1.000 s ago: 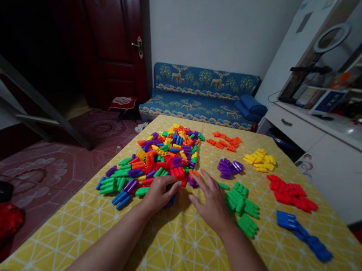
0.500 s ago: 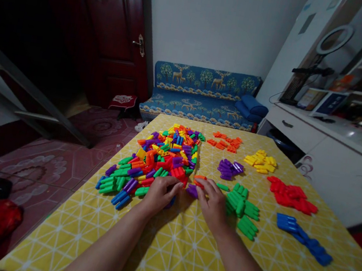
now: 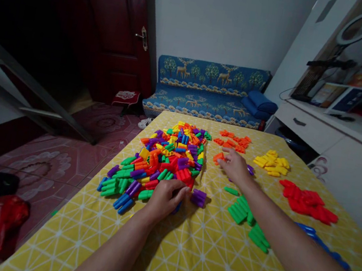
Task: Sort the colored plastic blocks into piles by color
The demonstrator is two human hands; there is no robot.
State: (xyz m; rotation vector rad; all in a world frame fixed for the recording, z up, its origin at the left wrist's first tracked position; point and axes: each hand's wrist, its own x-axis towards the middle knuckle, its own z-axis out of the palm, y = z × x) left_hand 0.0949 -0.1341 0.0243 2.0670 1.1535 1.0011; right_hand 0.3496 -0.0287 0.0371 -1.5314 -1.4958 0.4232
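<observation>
My right hand point(image 3: 236, 166) reaches forward over the table, its fingers closed on an orange plastic building block point(image 3: 219, 158). Under that hand, a purple pile point(image 3: 250, 169) is mostly hidden. My left hand point(image 3: 166, 199) rests at the near right edge of a mixed heap of coloured blocks point(image 3: 163, 160), fingers curled together. A blue piece point(image 3: 177, 207) peeks out below its fingers; whether they grip it is unclear. Just right of the left fingertips lies a purple block point(image 3: 198, 198) on the cloth.
Sorted piles lie to the right: orange point(image 3: 235, 142), yellow point(image 3: 272, 162), red point(image 3: 308, 201), green point(image 3: 250, 219) and blue point(image 3: 327, 250), the last partly behind my right forearm. A yellow patterned cloth point(image 3: 179, 254) covers the table. Beyond stands a blue sofa point(image 3: 207, 98).
My right hand has moved forward with the orange block, away from the purple block, which now lies uncovered. My left hand stays by the heap. The view has shifted slightly.
</observation>
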